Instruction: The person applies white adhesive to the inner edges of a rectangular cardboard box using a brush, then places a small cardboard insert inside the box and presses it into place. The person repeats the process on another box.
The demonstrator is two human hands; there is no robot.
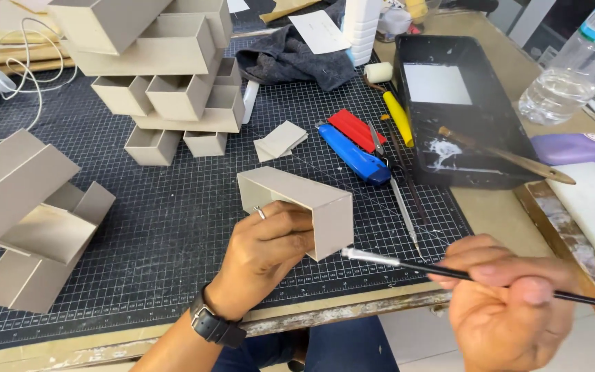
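My left hand (pixel 264 249), with a ring and a black wristwatch, grips a grey cardboard box piece (pixel 306 200) from inside and holds it above the cutting mat. In my right hand (pixel 507 300) is a thin black-handled brush (pixel 408 263), held at the lower right. Its metal ferrule and tip touch the lower corner of the cardboard piece.
A black grid cutting mat (pixel 166 227) covers the table. Stacked grey cardboard boxes (pixel 173 76) stand at the back, with more cardboard pieces (pixel 29 213) at left. A blue utility knife (pixel 352 155), a red cutter, a black glue tray (pixel 463 110) with a brush and a plastic bottle (pixel 573 69) lie right.
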